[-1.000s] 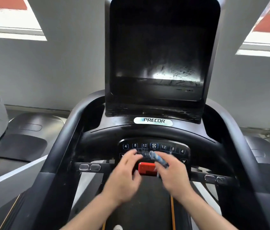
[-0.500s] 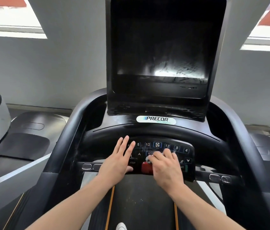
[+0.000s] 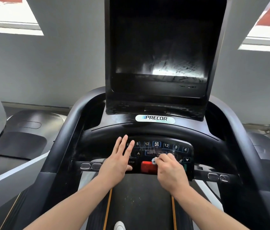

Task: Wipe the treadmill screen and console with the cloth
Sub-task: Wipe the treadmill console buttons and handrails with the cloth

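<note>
The left hand [image 3: 117,161] lies flat, fingers straight, on the black button console [image 3: 164,146]; the right hand [image 3: 170,171] clenches a small whitish cloth wad [image 3: 154,161] just above the console's red stop button [image 3: 146,166]; the dark smeared screen [image 3: 160,52] rises behind the console.

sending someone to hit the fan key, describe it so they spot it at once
Start at the big dark screen and drop past the white Precor badge to the curved button panel. The fan key sits mid top row, between the two 12 keys, above the red block. It alone shows a white fan icon, not a number.
</note>
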`<state>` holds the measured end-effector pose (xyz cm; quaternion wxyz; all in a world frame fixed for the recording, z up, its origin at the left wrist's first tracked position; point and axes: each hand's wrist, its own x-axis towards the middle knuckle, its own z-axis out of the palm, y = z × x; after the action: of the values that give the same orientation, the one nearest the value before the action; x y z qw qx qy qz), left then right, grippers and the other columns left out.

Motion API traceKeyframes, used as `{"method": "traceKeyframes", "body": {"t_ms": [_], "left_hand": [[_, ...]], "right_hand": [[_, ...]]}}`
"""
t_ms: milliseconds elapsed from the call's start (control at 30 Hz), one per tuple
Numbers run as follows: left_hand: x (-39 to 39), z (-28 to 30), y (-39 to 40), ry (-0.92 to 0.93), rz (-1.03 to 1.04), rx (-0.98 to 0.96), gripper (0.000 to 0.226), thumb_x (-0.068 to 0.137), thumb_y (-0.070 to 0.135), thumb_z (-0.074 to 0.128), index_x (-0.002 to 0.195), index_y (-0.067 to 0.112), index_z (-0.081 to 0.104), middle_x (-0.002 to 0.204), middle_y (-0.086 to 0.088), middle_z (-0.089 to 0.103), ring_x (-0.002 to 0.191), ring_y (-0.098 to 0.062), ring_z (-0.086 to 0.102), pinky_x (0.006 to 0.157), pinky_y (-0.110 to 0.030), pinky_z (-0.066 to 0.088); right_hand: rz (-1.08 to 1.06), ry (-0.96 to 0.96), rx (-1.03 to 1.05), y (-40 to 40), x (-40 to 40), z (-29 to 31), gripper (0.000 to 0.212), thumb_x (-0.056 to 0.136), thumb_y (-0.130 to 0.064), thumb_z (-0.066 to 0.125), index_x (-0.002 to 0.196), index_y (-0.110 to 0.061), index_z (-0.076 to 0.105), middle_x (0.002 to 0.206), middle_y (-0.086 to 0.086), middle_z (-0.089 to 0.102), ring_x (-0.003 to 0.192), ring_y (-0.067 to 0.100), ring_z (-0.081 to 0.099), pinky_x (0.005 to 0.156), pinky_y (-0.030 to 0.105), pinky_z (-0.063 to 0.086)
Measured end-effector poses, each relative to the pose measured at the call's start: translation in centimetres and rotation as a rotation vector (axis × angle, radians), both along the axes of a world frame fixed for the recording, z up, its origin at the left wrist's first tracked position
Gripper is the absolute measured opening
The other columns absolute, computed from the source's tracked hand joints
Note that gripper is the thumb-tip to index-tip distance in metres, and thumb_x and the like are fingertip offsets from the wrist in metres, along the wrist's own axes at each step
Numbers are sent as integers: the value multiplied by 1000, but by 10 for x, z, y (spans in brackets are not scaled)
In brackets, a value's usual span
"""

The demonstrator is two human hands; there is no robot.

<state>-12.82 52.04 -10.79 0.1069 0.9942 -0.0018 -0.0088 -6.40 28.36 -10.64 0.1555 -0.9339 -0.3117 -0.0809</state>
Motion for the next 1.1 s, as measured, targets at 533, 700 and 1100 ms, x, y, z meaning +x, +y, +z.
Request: {"method": "traceKeyframes", "body": {"t_ms": [533,700,1100], "left_hand": [[1,0,-2,-12,23,-39,114,92,35,77,164,31,-11,170,1,-28,157,-22,-24,101,-38,57],[-1,4,0,-7,-2,-53,109,94,24,74,165,25,-9,167,3,-34,156,-22,-26,114,-31,44],[1,-3,-1,-35,18,-40,119,90,26,79,162,30,-15,170,-1,-27,158,-26,-19,107,-38,53]], "right_hand": [[18,9,69,12,10,30,14,81,-2,72,85,-16,69,89,-1,64,84,25,61,63,40,58],[128,0,78,83,8,34,25,86,-12,67,111,-19,67,102,0,62,89,25,59,55,37,54],[-3,102,138,46,8,20,19,87,-1,68,102,-14,69,103,2,58,90,25,55,69,39,58]]}}
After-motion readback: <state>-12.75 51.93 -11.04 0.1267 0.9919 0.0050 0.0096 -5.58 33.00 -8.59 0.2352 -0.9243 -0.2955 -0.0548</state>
